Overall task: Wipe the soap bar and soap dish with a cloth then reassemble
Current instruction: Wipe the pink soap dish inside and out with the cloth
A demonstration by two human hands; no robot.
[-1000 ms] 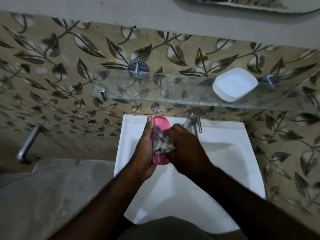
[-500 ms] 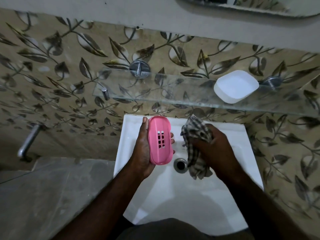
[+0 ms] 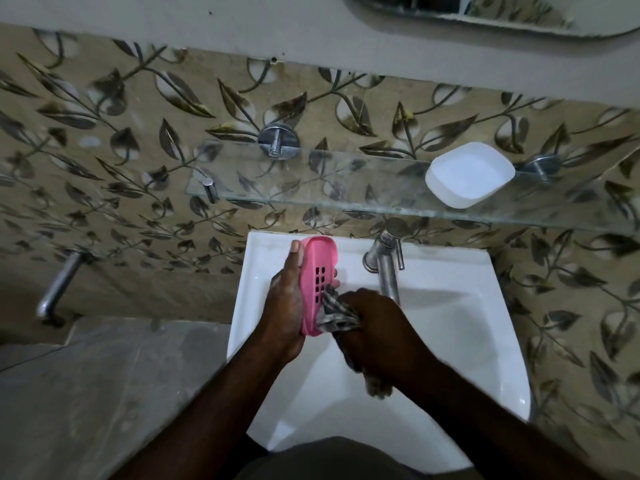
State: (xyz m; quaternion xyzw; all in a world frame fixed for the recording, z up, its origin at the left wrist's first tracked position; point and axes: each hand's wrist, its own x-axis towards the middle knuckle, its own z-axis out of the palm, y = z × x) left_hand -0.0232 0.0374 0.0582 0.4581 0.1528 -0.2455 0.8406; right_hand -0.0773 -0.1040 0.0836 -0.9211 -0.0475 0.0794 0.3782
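Observation:
My left hand point(image 3: 285, 303) grips a pink slotted soap dish tray point(image 3: 317, 268), held upright over the white basin point(image 3: 450, 341). My right hand point(image 3: 375, 327) is closed on a checked cloth point(image 3: 334, 311) and presses it against the lower half of the pink tray. The cloth's tail hangs below my right wrist. A white soap dish part point(image 3: 469, 173) sits on the glass shelf point(image 3: 311, 181) at the right. No soap bar is visible.
A steel tap point(image 3: 386, 268) stands at the back of the basin, just right of the tray. Another steel tap point(image 3: 57, 284) juts from the leaf-patterned wall at the left. A mirror edge point(image 3: 485, 15) hangs above.
Half a second ago my right hand held the cloth apart at the right; it has come back left and now presses the cloth on the tray's lower part.

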